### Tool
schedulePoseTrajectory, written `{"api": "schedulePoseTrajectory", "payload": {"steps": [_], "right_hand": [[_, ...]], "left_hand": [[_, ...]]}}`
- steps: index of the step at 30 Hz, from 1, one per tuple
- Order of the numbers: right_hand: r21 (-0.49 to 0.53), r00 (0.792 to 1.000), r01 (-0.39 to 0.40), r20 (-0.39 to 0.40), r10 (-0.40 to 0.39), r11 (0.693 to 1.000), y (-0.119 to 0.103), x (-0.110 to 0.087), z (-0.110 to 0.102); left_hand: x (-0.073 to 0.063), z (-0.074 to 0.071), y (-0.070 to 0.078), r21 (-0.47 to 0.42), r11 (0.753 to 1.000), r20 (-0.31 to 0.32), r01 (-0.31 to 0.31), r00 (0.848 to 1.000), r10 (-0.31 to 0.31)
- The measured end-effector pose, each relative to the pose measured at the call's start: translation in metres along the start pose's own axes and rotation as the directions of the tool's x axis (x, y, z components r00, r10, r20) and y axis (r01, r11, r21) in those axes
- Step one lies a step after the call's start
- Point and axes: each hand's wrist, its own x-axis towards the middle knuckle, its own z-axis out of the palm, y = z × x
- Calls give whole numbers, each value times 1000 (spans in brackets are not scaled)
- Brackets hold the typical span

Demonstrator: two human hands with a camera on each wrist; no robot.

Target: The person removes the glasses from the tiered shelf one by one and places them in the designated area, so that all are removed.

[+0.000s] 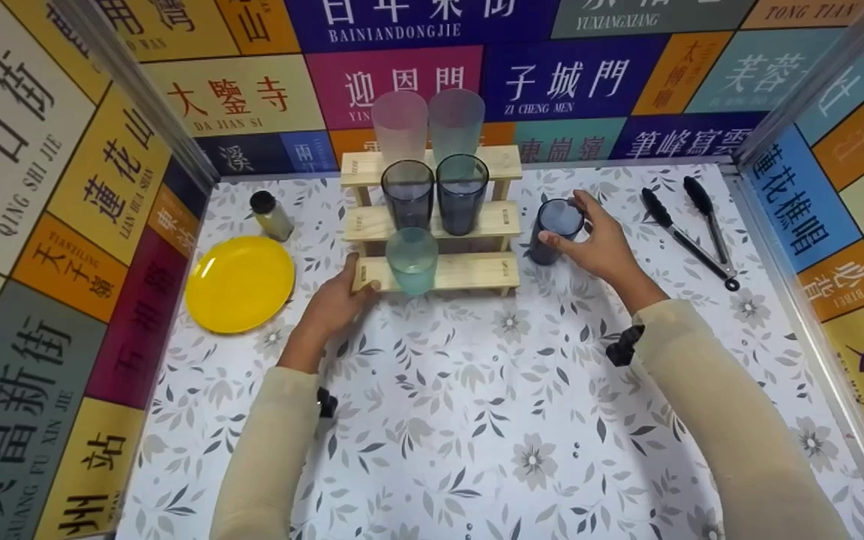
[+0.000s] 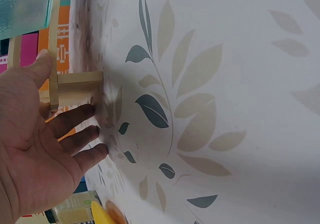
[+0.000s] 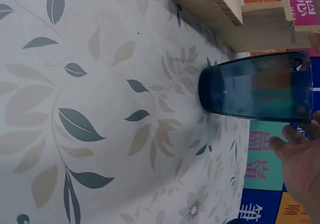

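My right hand (image 1: 603, 244) holds a dark blue plastic cup (image 1: 544, 250) near its rim, thumb on one side and fingers on the other. In the right wrist view the cup (image 3: 255, 92) is upright, its base close to the tablecloth. A three-step wooden rack (image 1: 481, 271) stands left of it. My left hand (image 1: 333, 306) grips the left end of the bottom step between thumb and index finger; the left wrist view shows the other fingers extended. The bottom step bears a green cup (image 1: 412, 259). On the middle step are two dark cups (image 1: 408, 196), and two clear cups (image 1: 400, 124) top the rack.
Left of the rack are a yellow plate (image 1: 241, 285) and a small black-capped bottle (image 1: 272, 216). Black-tipped tongs (image 1: 691, 238) lie spread at the right. Printed panels (image 1: 417, 82) wall the floral tablecloth (image 1: 477, 420) at the back and sides.
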Motion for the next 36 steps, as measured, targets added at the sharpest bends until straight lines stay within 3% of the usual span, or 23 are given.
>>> {"api": "schedulePoseTrajectory", "payload": {"steps": [14,24,36], "right_hand": [[-93,996,82,-24,-85,992,-31,-9,-9],[-80,983,183,17,-183,980,-51,-16,11],[-26,969,233,96,-230,972,-73,-27,39]], "left_hand": [[0,-2,0,-13,1000,-9,-6,1000,6],[2,2,-3,-30,999,11,26,1000,-26],[1,1,0,-51,999,2,19,1000,-19]]}}
